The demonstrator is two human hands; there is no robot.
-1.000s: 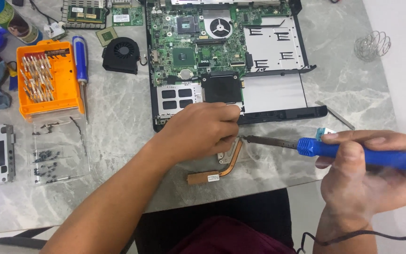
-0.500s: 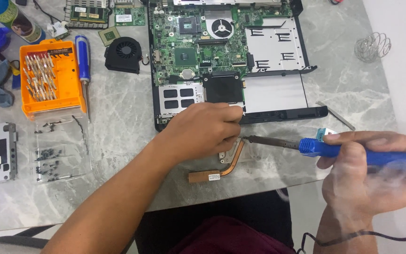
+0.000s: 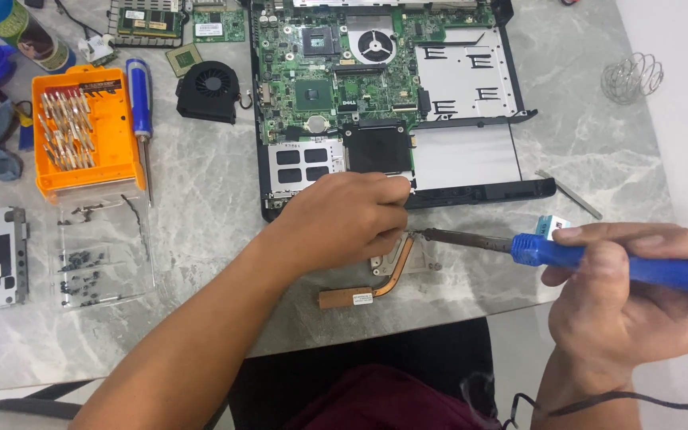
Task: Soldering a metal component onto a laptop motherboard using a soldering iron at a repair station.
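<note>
Near the table edge, right hand [image 3: 639, 295] grips soldering iron [image 3: 567, 253]; left hand [image 3: 344, 219] pinches heat pipe [image 3: 380, 275].

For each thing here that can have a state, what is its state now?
laptop: opened, circuit board exposed
soldering iron: held in right hand, tip at heat pipe
left hand: fingers pressing on the heat pipe
orange bit case: open
blue screwdriver: lying unused
black fan: removed, on table
</note>
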